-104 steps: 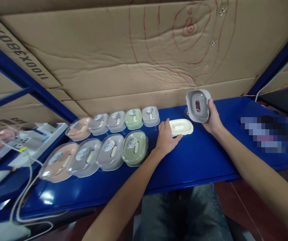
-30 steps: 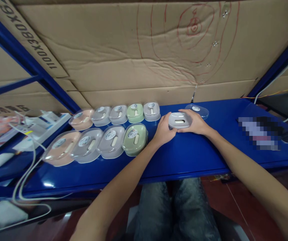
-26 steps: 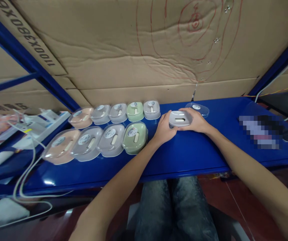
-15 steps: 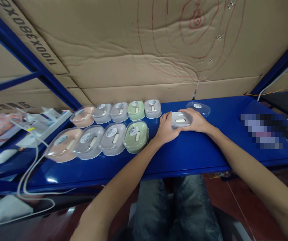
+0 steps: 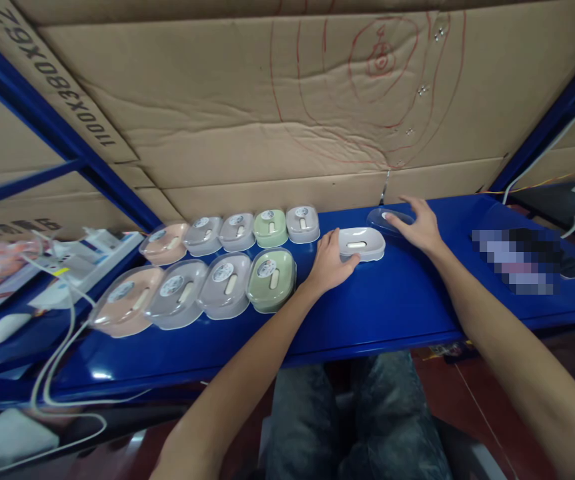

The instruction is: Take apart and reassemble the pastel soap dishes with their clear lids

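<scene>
Lidded soap boxes [image 5: 227,263]: nine, in two rows of five and four on blue shelf [image 5: 397,307]. Grey open box [image 5: 361,243]: one, gripped at its left end by left hand [image 5: 328,261]. Clear lid [image 5: 386,219]: one, partly hidden under right hand [image 5: 416,225], fingers flat, unclenched; moved off box since earlier.

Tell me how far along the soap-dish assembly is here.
Nine lidded soap dishes already sit in two rows on the blue shelf. In hand: the left hand steadies a grey soap dish with its insert in but no lid, while the right hand rests on the clear lid behind it. Left: putting that lid on and lining the dish up with the rows.
</scene>
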The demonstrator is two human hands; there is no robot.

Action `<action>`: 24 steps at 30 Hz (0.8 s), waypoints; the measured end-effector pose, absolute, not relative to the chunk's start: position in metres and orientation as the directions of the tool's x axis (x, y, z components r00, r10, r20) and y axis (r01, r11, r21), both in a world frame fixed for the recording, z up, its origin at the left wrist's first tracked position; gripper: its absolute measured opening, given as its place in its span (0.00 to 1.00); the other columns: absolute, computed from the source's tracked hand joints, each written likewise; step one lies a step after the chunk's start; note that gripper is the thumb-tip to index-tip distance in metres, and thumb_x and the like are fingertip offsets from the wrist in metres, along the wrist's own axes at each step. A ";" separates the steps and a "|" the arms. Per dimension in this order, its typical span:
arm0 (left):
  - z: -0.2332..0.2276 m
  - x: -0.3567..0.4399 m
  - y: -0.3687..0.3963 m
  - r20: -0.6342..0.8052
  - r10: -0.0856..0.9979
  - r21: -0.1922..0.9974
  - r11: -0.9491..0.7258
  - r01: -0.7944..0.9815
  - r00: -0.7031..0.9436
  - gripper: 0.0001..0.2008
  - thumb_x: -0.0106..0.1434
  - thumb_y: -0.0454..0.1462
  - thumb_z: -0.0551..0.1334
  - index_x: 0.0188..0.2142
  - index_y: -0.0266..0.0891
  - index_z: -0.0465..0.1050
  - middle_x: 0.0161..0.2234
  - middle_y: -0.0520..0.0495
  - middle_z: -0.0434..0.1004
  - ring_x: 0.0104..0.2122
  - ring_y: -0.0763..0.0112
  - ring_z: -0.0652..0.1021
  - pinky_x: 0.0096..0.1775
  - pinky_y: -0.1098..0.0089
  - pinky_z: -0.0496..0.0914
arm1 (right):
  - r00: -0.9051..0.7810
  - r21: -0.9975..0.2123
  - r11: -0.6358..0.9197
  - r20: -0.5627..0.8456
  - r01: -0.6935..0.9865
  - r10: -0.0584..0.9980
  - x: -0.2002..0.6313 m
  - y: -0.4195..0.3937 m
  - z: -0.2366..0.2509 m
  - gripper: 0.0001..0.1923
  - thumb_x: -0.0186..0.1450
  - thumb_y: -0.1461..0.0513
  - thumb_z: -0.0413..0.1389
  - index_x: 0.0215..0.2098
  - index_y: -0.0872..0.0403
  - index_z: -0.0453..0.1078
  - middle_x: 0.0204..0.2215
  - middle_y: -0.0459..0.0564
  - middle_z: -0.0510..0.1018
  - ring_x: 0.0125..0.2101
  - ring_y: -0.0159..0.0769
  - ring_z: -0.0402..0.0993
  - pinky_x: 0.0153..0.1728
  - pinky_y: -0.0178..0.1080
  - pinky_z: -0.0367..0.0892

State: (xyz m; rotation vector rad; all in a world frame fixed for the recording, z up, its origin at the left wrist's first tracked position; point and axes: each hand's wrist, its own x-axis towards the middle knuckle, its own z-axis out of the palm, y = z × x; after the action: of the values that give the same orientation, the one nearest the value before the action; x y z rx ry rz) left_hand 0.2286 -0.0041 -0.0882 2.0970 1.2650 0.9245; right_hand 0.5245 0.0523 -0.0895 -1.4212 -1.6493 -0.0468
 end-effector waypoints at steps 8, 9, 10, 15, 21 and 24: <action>-0.088 0.230 -0.004 0.305 0.896 0.714 -0.440 0.545 0.324 0.39 0.72 0.49 0.66 0.73 0.31 0.60 0.74 0.24 0.61 0.76 0.39 0.61 0.76 0.45 0.55 | -0.072 -0.420 0.333 0.526 0.845 0.847 0.531 0.061 -0.114 0.41 0.61 0.30 0.64 0.58 0.48 0.77 0.56 0.63 0.81 0.60 0.66 0.75 0.64 0.70 0.69; -0.088 0.230 -0.004 0.303 0.895 0.708 -0.442 0.551 0.327 0.39 0.72 0.49 0.65 0.73 0.29 0.59 0.74 0.23 0.61 0.76 0.39 0.61 0.76 0.45 0.55 | -0.050 -0.420 0.314 0.531 0.852 0.846 0.532 0.061 -0.114 0.41 0.60 0.29 0.64 0.56 0.48 0.78 0.53 0.62 0.82 0.57 0.65 0.76 0.62 0.70 0.71; -0.089 0.230 -0.004 0.304 0.894 0.703 -0.445 0.556 0.331 0.39 0.72 0.49 0.65 0.74 0.28 0.59 0.74 0.22 0.61 0.76 0.39 0.61 0.76 0.45 0.55 | -0.029 -0.417 0.293 0.534 0.860 0.845 0.531 0.060 -0.113 0.41 0.58 0.29 0.65 0.54 0.48 0.77 0.50 0.62 0.82 0.56 0.66 0.77 0.60 0.69 0.72; -0.088 0.229 -0.003 0.304 0.895 0.699 -0.443 0.561 0.327 0.38 0.71 0.46 0.65 0.74 0.30 0.59 0.74 0.24 0.61 0.76 0.39 0.62 0.75 0.45 0.56 | -0.044 -0.358 0.260 0.512 0.897 0.858 0.529 0.056 -0.110 0.46 0.56 0.31 0.68 0.60 0.50 0.74 0.56 0.66 0.79 0.56 0.70 0.77 0.58 0.70 0.74; -0.088 0.228 -0.003 0.305 0.897 0.717 -0.437 0.543 0.319 0.37 0.71 0.44 0.66 0.73 0.31 0.60 0.73 0.25 0.63 0.75 0.41 0.63 0.76 0.45 0.56 | -0.153 -0.288 0.328 0.495 0.900 0.855 0.526 0.053 -0.109 0.39 0.65 0.36 0.63 0.66 0.47 0.75 0.56 0.62 0.83 0.57 0.68 0.79 0.58 0.71 0.74; -0.088 0.229 -0.003 0.309 0.899 0.728 -0.434 0.530 0.312 0.37 0.70 0.44 0.66 0.73 0.33 0.60 0.73 0.26 0.63 0.75 0.41 0.63 0.75 0.44 0.56 | -0.142 -0.324 0.354 0.531 0.877 0.836 0.525 0.053 -0.106 0.37 0.63 0.35 0.64 0.62 0.46 0.79 0.52 0.59 0.86 0.54 0.65 0.81 0.57 0.69 0.75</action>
State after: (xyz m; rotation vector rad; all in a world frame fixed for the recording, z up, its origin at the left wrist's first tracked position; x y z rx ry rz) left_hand 0.2286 -0.0033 -0.0882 2.0823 1.2618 0.9686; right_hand 0.5255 0.0532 -0.1064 -1.4854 -1.9766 -0.0827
